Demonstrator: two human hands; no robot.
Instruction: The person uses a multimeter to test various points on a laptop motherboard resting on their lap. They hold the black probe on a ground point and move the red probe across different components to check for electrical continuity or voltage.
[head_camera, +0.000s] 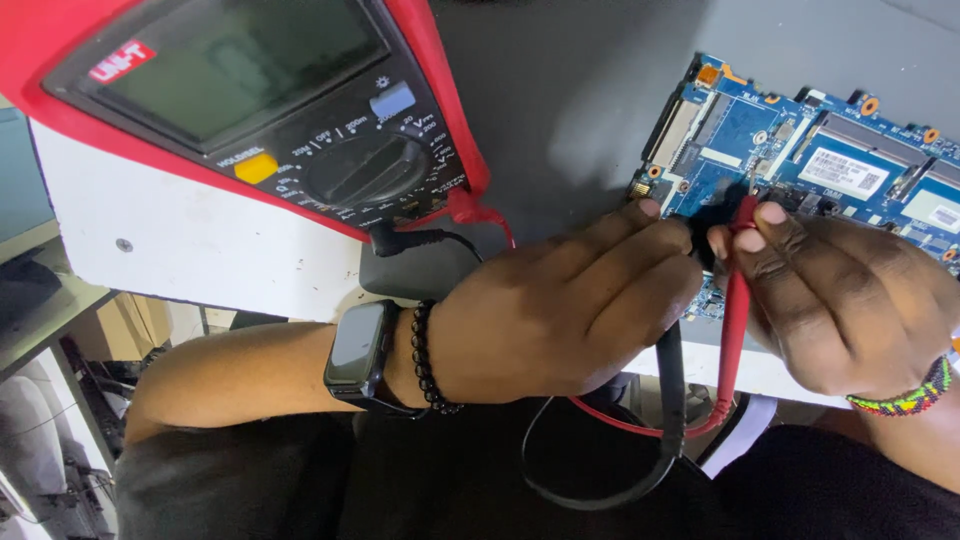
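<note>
Gripping black probe (672, 385) in left hand (560, 310), red probe (735, 310) in right hand (850, 300), blue circuit board (800, 150) beneath, multimeter (250, 100) nearby

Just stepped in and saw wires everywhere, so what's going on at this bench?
A person is holding two test probes against a blue circuit board. The left hand grips the black probe and the right hand pinches the red probe, both tips at the board's near edge. Their leads loop down and run back to a red multimeter propped at the left, its display angled away from the board.
</note>
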